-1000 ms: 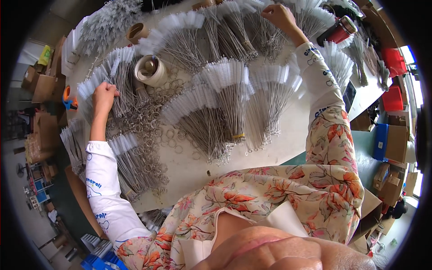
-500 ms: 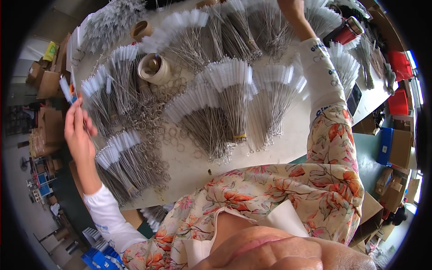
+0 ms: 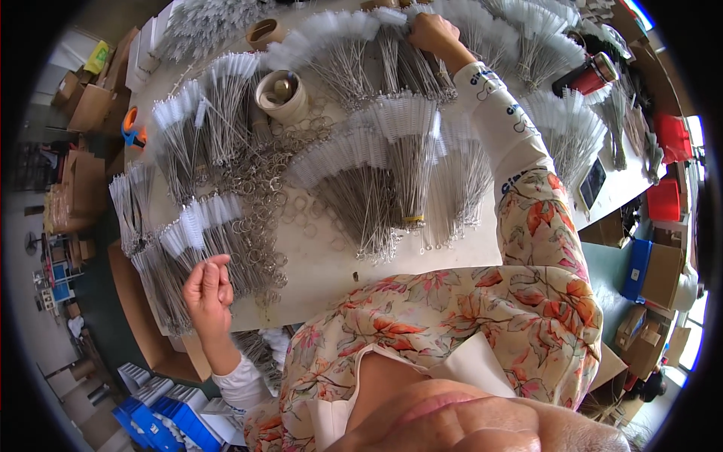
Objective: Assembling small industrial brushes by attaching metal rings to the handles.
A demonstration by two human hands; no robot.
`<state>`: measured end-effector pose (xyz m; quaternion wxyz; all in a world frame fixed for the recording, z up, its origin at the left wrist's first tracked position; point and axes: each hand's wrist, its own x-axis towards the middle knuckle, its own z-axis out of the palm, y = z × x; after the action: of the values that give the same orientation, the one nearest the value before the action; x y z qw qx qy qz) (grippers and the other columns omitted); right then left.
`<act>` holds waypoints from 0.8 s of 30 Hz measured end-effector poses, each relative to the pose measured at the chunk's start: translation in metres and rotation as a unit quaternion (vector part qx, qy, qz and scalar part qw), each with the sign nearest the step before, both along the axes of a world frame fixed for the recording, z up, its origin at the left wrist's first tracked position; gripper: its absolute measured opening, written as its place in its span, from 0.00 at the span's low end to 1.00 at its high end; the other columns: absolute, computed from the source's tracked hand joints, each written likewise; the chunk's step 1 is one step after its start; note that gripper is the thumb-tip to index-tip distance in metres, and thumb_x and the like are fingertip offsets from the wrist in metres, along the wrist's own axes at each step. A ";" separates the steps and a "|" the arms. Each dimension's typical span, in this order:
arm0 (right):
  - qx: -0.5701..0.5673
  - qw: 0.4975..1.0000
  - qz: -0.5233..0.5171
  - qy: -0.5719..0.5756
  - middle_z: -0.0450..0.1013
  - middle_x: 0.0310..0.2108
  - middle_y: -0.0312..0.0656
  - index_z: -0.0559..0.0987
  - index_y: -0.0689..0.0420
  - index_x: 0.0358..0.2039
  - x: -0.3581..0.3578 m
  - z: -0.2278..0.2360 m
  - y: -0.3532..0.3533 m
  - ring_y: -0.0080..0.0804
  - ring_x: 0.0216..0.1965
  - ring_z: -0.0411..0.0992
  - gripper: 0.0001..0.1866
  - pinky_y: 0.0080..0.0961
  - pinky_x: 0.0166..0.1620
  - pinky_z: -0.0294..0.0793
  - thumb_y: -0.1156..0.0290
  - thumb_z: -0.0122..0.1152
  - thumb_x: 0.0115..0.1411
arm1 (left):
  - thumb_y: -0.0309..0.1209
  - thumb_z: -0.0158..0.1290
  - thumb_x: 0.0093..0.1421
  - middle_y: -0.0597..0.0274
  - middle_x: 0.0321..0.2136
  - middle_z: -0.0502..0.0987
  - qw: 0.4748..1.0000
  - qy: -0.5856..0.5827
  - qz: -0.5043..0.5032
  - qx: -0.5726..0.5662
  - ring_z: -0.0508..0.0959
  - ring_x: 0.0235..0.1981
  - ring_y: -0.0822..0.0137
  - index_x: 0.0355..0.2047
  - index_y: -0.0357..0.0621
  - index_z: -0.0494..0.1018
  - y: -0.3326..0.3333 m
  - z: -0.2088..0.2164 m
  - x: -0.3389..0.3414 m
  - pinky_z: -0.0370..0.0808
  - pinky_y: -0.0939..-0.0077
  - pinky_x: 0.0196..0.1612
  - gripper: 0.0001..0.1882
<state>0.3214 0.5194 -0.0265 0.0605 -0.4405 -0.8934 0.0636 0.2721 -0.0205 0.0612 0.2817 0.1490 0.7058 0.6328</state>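
Observation:
My left hand (image 3: 208, 295) is closed at the near left, its fingers bent in. A thin white-bristled wire brush (image 3: 193, 226) rises just past its fingertips and appears to be held there; its wire is hidden by the hand. Around it lie fanned bundles of similar brushes (image 3: 215, 211). At the far side, my right hand (image 3: 435, 34) reaches in with curled fingers against the white heads of a brush bundle (image 3: 392, 19). What its fingers pinch is hidden. A dense banded brush bundle (image 3: 413, 162) lies in the table's middle.
Loose metal rings (image 3: 275, 196) are heaped by a cream tub (image 3: 282, 98). Orange-handled scissors (image 3: 133, 128) sit at the left edge. A red flask (image 3: 587, 73) and a phone (image 3: 593, 183) are on the right. A cardboard box (image 3: 139, 316) stands below the table's left edge.
My left hand has come from the far left edge nearer to me and rightward, with a brush. The right hand has moved left along the far row of bundles. The head view has shifted slightly.

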 end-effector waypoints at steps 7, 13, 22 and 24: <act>-0.109 0.991 0.074 0.020 0.76 0.30 0.43 0.81 0.53 0.32 0.015 -0.004 0.039 0.38 0.35 0.74 0.22 0.31 0.40 0.74 0.56 0.68 0.35 | 0.33 0.46 0.63 0.71 0.20 0.65 0.999 -0.025 0.019 0.039 0.57 0.14 0.85 0.35 0.34 0.73 -0.012 -0.021 0.006 0.49 0.90 0.13 0.13; -0.011 0.988 0.111 0.104 0.76 0.25 0.44 0.81 0.54 0.27 0.026 0.037 0.011 0.33 0.29 0.75 0.15 0.28 0.38 0.73 0.58 0.66 0.42 | 0.31 0.47 0.62 0.70 0.21 0.69 0.995 0.044 0.002 0.085 0.62 0.20 0.84 0.32 0.31 0.74 0.010 -0.041 0.009 0.60 0.89 0.22 0.13; -0.392 0.692 0.348 0.497 0.73 0.25 0.40 0.72 0.57 0.28 0.018 0.099 -0.119 0.29 0.26 0.73 0.09 0.27 0.30 0.74 0.66 0.48 0.61 | 0.28 0.46 0.62 0.71 0.19 0.68 0.973 0.193 -0.069 0.107 0.61 0.14 0.84 0.40 0.36 0.72 0.063 -0.002 0.018 0.56 0.90 0.15 0.10; -0.466 0.590 0.399 0.525 0.74 0.29 0.39 0.76 0.60 0.38 0.027 0.105 -0.188 0.35 0.33 0.74 0.12 0.31 0.40 0.74 0.69 0.56 0.54 | 0.24 0.46 0.61 0.66 0.22 0.70 0.955 0.246 -0.066 0.151 0.65 0.16 0.81 0.43 0.35 0.70 0.090 0.004 0.023 0.61 0.89 0.17 0.11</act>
<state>0.3481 0.3310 0.0789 0.2746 0.1014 -0.6414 0.7092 0.2954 0.0697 0.0656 0.1149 0.3866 0.6380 0.6559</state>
